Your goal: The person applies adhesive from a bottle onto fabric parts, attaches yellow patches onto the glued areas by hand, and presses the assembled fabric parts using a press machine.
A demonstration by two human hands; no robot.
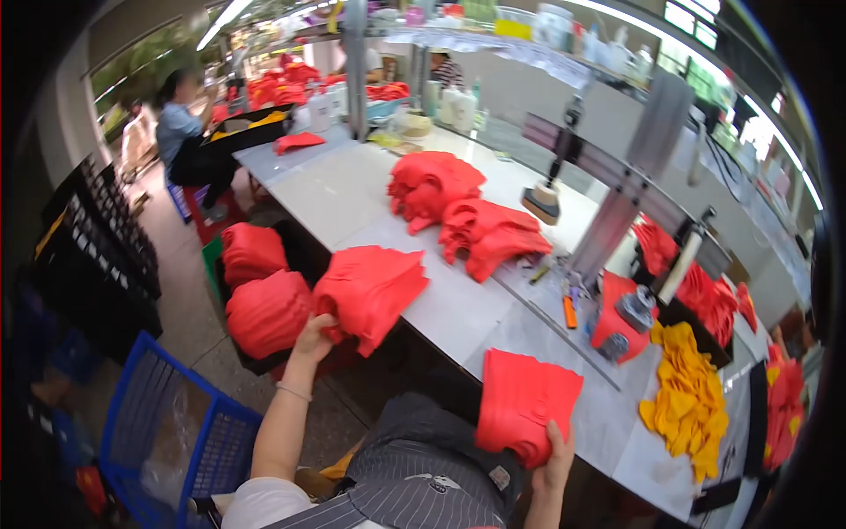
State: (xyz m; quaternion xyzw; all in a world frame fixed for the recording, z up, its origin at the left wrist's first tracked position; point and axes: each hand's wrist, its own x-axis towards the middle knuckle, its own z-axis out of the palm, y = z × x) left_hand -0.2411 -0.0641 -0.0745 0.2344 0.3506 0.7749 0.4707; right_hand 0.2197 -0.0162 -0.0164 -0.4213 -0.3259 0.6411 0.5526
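My left hand [315, 339] grips the lower left corner of a bundle of red layered pieces [370, 291], between the table edge and a bin. In my right hand [555, 458] is a second bundle of red layered pieces [527, 401], held by its lower right side at the table's near edge, in front of my striped apron [423, 467]. The layers look thin and flexible; their exact kind cannot be made out. Two more red bundles [256, 304] lie in the bin beside my left hand. Farther back on the table rest other red piles [434, 185].
The white table [352, 198] carries yellow pieces [689, 401], an orange-handled tool [569, 311] and a red block with grey fittings [624, 317]. A metal post [630, 176] rises from it. A blue crate [172, 432] stands at left. A seated person [181, 132] works farther back.
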